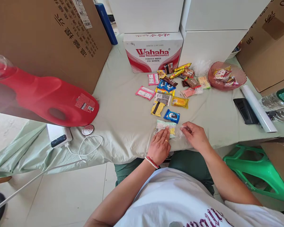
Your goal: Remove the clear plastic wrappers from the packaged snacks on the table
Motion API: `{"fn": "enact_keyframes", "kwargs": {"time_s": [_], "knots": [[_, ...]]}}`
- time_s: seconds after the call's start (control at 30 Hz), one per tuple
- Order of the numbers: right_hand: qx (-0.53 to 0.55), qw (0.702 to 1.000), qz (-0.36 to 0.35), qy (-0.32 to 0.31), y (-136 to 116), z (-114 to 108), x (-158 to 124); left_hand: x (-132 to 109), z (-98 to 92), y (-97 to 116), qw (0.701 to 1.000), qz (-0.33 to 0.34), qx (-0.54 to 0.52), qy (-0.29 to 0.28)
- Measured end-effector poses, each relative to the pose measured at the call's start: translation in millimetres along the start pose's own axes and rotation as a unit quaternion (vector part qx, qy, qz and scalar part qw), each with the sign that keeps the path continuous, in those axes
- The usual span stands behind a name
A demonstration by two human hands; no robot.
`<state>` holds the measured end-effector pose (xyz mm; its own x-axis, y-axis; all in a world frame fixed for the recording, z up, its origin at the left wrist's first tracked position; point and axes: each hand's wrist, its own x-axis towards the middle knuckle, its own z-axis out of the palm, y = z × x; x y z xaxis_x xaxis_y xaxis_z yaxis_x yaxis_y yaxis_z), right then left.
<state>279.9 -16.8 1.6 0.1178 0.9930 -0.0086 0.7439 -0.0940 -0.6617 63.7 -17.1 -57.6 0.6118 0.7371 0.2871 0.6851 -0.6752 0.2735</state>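
Note:
My left hand point(159, 145) lies with its fingers stretched over a pale green snack packet point(170, 126) near the table's front edge. Beside it, my right hand point(196, 136) pinches the edge of a clear plastic bag point(180, 131); the bag's outline is hard to make out. Just beyond the packet lies a blue snack packet point(171, 116). Further off are a yellow-and-black packet point(157, 108), a yellow packet point(180, 102), a pink-and-white packet point(145, 93) and several other wrapped snacks in a loose heap.
A pink glass bowl point(217, 82) with wrapped snacks stands at the right, near a black phone point(245, 110) and a white roll point(259, 108). A Wahaha box point(153, 53) is at the back. A red jug point(54, 101), a white power bank point(58, 135) and its cable are left.

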Motion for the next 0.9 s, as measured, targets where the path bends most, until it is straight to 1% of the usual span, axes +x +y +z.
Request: {"fn": "enact_keyframes", "kwargs": {"time_s": [0.1,0.17,0.23,0.27,0.33,0.43,0.5,0.57,0.67,0.73,0.83,0.9], "knots": [[-0.072,0.996,-0.033,-0.03,-36.5,12.5,26.7,0.4,3.4,0.5,1.0,-0.004,-0.011,-0.003],[-0.137,0.987,-0.038,-0.079,-58.2,28.6,42.0,1.5,4.2,-0.3,0.999,-0.015,-0.03,-0.002],[-0.18,0.975,-0.045,-0.125,-72.3,44.5,49.9,1.9,0.1,-3.9,0.998,-0.017,-0.064,0.006],[-0.188,0.971,-0.054,-0.137,-75.7,50.8,50.4,1.0,-4.3,-6.9,0.996,-0.012,-0.087,0.012],[-0.186,0.969,-0.093,-0.135,-75.6,58.8,44.9,-4.7,-17.3,-15.6,0.99,0.008,-0.138,0.031],[-0.179,0.961,-0.183,-0.106,-64.9,61.9,26.5,-22.6,-39.2,-32.7,0.98,0.037,-0.179,0.077],[-0.184,0.951,-0.228,-0.096,-56.6,62.0,14.6,-36.2,-50.0,-44.8,0.978,0.023,-0.177,0.106],[-0.195,0.945,-0.242,-0.102,-50.6,62.5,8.5,-46.0,-55.8,-56.0,0.978,-0.021,-0.163,0.128],[-0.214,0.944,-0.226,-0.111,-48.0,63.3,12.1,-49.7,-56.1,-69.1,0.979,-0.087,-0.116,0.144],[-0.221,0.944,-0.218,-0.114,-50.1,61.9,18.5,-46.8,-52.1,-74.2,0.981,-0.105,-0.083,0.143],[-0.203,0.948,-0.222,-0.1,-52.2,53.1,25.6,-41.9,-43.4,-76.0,0.984,-0.097,-0.054,0.138],[-0.168,0.963,-0.203,-0.061,-47.1,40.9,30.0,-40.9,-38.2,-75.0,0.987,-0.08,-0.033,0.138]]}}
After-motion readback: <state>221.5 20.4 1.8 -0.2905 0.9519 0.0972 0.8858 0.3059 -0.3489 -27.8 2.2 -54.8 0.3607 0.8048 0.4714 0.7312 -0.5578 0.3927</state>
